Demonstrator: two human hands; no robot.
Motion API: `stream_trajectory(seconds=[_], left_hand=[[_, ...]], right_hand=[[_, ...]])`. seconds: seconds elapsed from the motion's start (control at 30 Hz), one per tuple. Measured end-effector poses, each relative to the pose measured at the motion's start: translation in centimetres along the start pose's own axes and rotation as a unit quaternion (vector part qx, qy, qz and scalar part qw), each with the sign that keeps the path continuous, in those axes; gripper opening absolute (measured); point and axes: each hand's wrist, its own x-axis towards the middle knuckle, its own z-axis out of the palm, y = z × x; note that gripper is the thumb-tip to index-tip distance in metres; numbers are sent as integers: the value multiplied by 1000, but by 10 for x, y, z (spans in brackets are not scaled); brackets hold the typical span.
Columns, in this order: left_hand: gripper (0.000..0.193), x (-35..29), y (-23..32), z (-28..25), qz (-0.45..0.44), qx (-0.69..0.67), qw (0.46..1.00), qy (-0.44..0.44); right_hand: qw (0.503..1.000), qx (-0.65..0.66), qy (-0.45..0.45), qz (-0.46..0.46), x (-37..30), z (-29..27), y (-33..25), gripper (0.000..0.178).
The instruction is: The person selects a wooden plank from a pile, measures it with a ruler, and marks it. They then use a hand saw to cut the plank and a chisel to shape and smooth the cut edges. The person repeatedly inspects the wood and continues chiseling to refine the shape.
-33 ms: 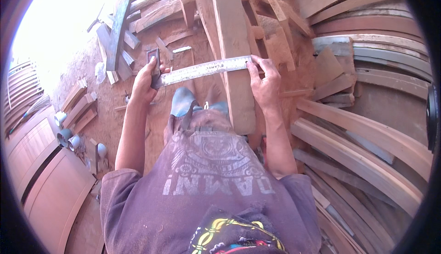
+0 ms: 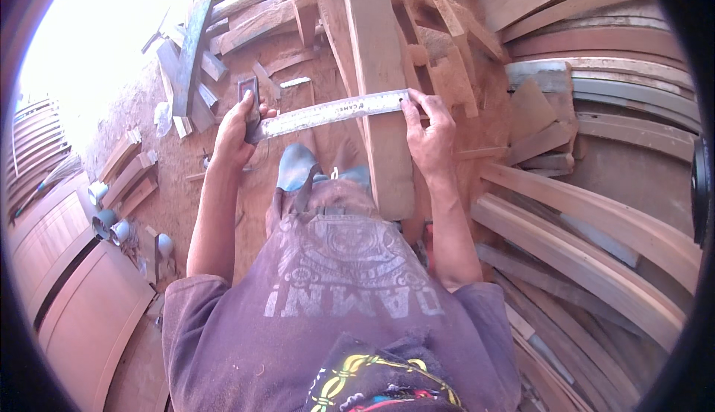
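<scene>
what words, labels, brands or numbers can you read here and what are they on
I won't copy wording, but print shows on two things:
Square's metal blade: one short dark word, legible; scale figures too small to read.
Purple-grey shirt: large pale capitals, upside down in view, legible; lettering around the emblem too faded.

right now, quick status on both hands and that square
Left hand grips square by dark handle. Right hand pinches its other end. Square crosses over wooden beam, contact unclear. Timber lies both sides.
</scene>
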Motion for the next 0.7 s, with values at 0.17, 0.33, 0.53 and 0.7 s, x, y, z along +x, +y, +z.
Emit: stream_trajectory(seconds=[0.17,0.33,0.53,0.7], left_hand=[[31,24,40,34,92,22,995,-46],[33,65,69,33,88,42,995,-21],[34,79,64,16,52,44,997,-22],[33,86,60,12,51,40,998,-22]], right_hand=[[997,-52,8,-49,42,5,-21,67],[994,-67,-65,-48,61,49,-7,116],[996,-50,-36,-57,56,56,-11,103],[997,-48,-41,-48,56,53,-17,102]])
